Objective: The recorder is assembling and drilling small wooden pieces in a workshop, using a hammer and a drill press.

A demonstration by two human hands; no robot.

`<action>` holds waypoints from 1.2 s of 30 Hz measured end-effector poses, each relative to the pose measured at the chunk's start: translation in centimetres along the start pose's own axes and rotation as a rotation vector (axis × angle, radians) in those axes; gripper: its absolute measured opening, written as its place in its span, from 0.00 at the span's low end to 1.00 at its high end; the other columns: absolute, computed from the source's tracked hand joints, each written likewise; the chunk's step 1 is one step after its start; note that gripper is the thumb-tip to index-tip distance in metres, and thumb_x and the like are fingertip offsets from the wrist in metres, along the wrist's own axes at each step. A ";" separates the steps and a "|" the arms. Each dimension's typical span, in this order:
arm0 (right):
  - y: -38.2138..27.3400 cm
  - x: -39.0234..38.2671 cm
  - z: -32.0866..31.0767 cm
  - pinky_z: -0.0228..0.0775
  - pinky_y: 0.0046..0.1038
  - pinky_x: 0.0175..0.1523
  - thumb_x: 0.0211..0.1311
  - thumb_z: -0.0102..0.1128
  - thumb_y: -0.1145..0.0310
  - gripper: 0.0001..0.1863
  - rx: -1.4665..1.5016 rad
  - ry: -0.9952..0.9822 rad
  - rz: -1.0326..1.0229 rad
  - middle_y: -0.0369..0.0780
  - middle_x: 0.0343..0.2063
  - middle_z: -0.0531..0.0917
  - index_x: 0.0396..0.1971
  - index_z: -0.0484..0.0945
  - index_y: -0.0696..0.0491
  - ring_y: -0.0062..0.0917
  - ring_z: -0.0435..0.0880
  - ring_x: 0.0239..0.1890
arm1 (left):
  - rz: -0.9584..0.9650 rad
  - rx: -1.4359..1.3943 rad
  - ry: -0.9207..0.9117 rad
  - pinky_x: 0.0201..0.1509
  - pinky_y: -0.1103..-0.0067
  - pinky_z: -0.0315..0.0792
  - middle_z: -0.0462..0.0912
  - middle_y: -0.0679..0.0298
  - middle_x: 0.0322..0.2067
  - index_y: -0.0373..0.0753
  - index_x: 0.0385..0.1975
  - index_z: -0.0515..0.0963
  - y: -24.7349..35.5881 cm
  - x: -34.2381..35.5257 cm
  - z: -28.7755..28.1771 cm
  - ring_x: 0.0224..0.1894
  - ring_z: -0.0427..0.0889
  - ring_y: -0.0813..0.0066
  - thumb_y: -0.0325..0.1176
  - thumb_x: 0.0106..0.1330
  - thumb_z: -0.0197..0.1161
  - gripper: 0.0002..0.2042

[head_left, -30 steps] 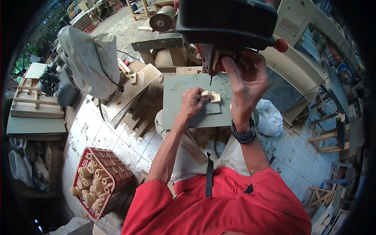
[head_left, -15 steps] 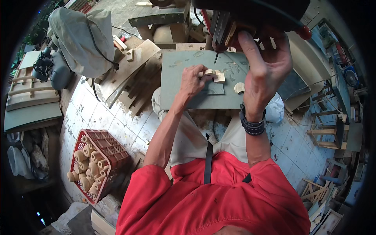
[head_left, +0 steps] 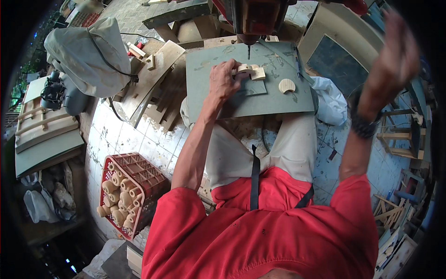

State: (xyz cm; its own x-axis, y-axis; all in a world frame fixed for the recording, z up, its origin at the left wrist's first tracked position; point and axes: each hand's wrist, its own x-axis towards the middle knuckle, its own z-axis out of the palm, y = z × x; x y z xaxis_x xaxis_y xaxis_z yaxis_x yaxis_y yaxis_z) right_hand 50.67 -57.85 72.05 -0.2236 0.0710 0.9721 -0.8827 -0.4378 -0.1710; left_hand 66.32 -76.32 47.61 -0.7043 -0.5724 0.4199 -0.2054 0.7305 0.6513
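My left hand (head_left: 224,80) is closed on a small rounded wooden piece (head_left: 243,69), holding it down on a grey board (head_left: 209,104). Right against that piece sits a pale wooden block (head_left: 258,73). Just above them hangs a drill bit (head_left: 248,52) from the dark red-and-black head (head_left: 255,21) of a drill press. My right hand (head_left: 390,69) is raised at the far right, below a red knob (head_left: 357,5) and apart from it; motion blurs its fingers. A round wooden disc (head_left: 287,85) with a notch cut from its edge lies on the board.
A pen (head_left: 298,64) lies near the board's right edge, with a white plastic bag (head_left: 331,101) beyond it. On the floor at left stands a red crate (head_left: 151,174) of turned wooden parts (head_left: 121,197). Planks (head_left: 158,69) and a cloth-covered object (head_left: 88,56) are at upper left.
My right hand has left the drill press head and swung out to the right. The view has shifted, uncovering the disc and pen. My left hand keeps hold of the wooden piece.
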 end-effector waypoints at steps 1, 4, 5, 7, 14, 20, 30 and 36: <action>0.7 0.6 0.6 0.75 0.25 0.39 0.67 0.53 0.71 0.13 -0.097 -0.135 -0.027 0.46 0.37 0.80 0.47 0.73 0.61 0.24 0.81 0.34 | -0.004 0.008 -0.004 0.48 0.69 0.65 0.83 0.64 0.30 0.42 0.35 0.78 -0.3 0.2 0.1 0.39 0.80 0.64 0.35 0.54 0.71 0.12; 1.6 2.0 1.8 0.71 0.23 0.28 0.73 0.49 0.65 0.15 -0.394 -0.554 -0.127 0.40 0.20 0.81 0.42 0.80 0.62 0.20 0.81 0.23 | -0.023 0.009 -0.001 0.44 0.69 0.68 0.83 0.62 0.29 0.40 0.35 0.77 -0.4 0.7 0.1 0.37 0.81 0.62 0.36 0.54 0.71 0.13; 1.6 2.0 1.7 0.71 0.23 0.28 0.73 0.49 0.65 0.15 -0.395 -0.556 -0.125 0.40 0.20 0.81 0.42 0.80 0.62 0.20 0.81 0.23 | -0.021 -0.003 -0.003 0.42 0.68 0.69 0.84 0.61 0.29 0.40 0.35 0.77 -0.3 0.8 0.0 0.34 0.81 0.60 0.35 0.54 0.71 0.13; 1.6 2.0 1.8 0.71 0.23 0.26 0.73 0.48 0.68 0.14 -0.413 -0.640 0.153 0.41 0.19 0.81 0.40 0.79 0.64 0.20 0.80 0.20 | -0.021 -0.016 -0.006 0.39 0.68 0.71 0.84 0.60 0.29 0.39 0.35 0.77 -0.3 1.0 -0.2 0.32 0.82 0.59 0.35 0.54 0.71 0.13; -1.0 2.4 2.2 0.67 0.22 0.21 0.72 0.49 0.66 0.16 -0.622 -0.738 0.489 0.40 0.15 0.79 0.37 0.80 0.65 0.20 0.77 0.14 | 0.001 0.015 0.001 0.38 0.69 0.74 0.85 0.56 0.29 0.37 0.36 0.79 -0.5 1.8 -0.3 0.32 0.83 0.57 0.35 0.54 0.72 0.14; -1.2 -1.0 0.8 0.71 0.23 0.27 0.72 0.50 0.61 0.19 -0.515 -0.651 0.498 0.44 0.22 0.83 0.40 0.80 0.64 0.24 0.82 0.22 | -0.005 -0.001 -0.012 0.39 0.69 0.75 0.85 0.55 0.30 0.37 0.35 0.79 -0.1 1.9 -0.5 0.33 0.84 0.56 0.33 0.53 0.72 0.13; 1.2 -6.1 -1.7 0.73 0.20 0.28 0.69 0.57 0.61 0.14 -0.553 -0.597 0.199 0.35 0.19 0.83 0.49 0.83 0.49 0.15 0.81 0.21 | 0.000 -0.044 0.003 0.40 0.68 0.74 0.85 0.57 0.31 0.38 0.35 0.80 -0.8 1.6 -0.4 0.35 0.84 0.56 0.35 0.53 0.72 0.13; 1.0 -7.2 -2.0 0.73 0.20 0.29 0.69 0.56 0.64 0.15 -0.558 -0.592 0.233 0.35 0.19 0.82 0.52 0.81 0.48 0.16 0.82 0.22 | 0.027 -0.050 0.049 0.39 0.70 0.76 0.85 0.55 0.31 0.37 0.35 0.80 -0.3 1.7 -0.1 0.35 0.85 0.57 0.29 0.50 0.72 0.13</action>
State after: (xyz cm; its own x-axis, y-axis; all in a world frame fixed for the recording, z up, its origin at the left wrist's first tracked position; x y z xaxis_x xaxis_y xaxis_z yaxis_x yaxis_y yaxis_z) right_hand 50.59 -57.01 64.58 -0.3093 -0.5155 0.7991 -0.9502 0.1350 -0.2807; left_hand 65.24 -77.53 48.20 -0.6750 -0.5711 0.4672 -0.1519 0.7271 0.6695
